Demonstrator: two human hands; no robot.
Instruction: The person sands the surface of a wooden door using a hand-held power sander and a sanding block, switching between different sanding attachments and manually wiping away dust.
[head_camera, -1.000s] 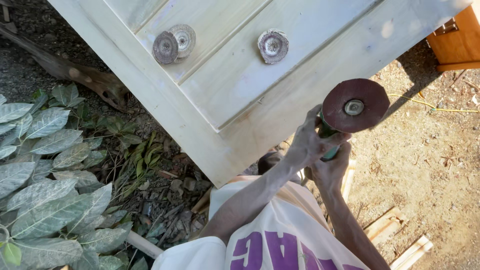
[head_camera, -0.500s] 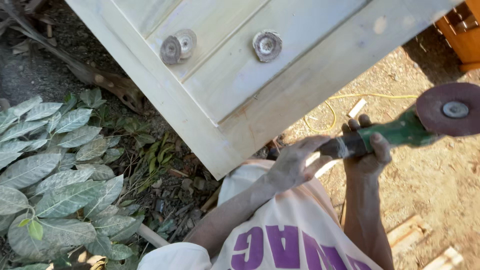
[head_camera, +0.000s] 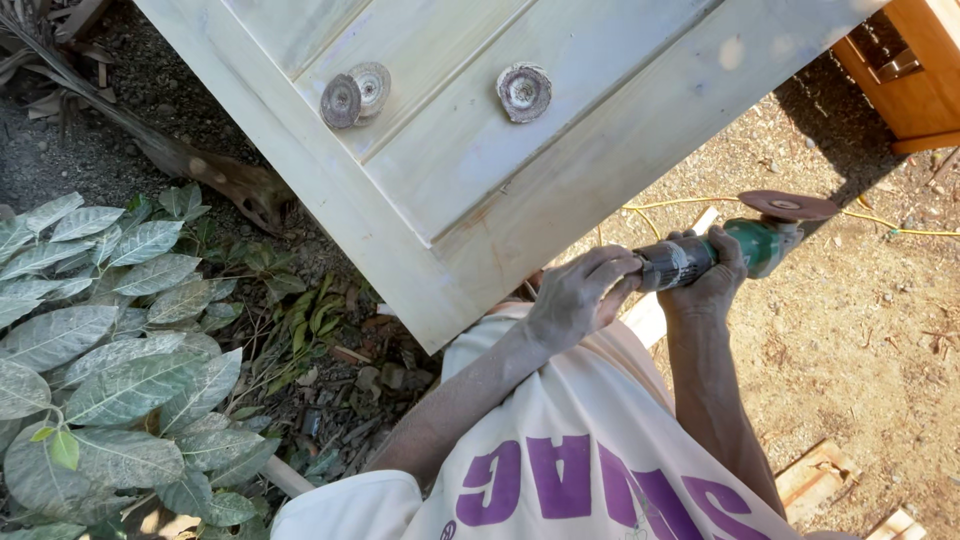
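I hold a green angle grinder (head_camera: 745, 247) level over the dirt, just off the corner of a pale whitewashed wooden door panel (head_camera: 560, 150). Its round reddish sanding disc (head_camera: 788, 206) faces upward and shows almost edge-on. My right hand (head_camera: 708, 280) wraps the grinder's body near the head. My left hand (head_camera: 580, 295) grips the dark rear end of its handle. Both hands are dusty. Worn sanding discs lie on the panel: two overlapping (head_camera: 355, 93) and a single one (head_camera: 522, 91).
A yellow cord (head_camera: 880, 222) runs over the sandy ground at right. An orange wooden box (head_camera: 905, 70) stands at the top right. Leafy plants (head_camera: 110, 350) and a dead branch (head_camera: 215, 178) fill the left. Wood offcuts (head_camera: 820, 470) lie at bottom right.
The grinder has swung from pointing up with its disc facing me, out to the right, then drawn back closer and rolled so the disc shows edge-on. My left hand closed on the rear handle.
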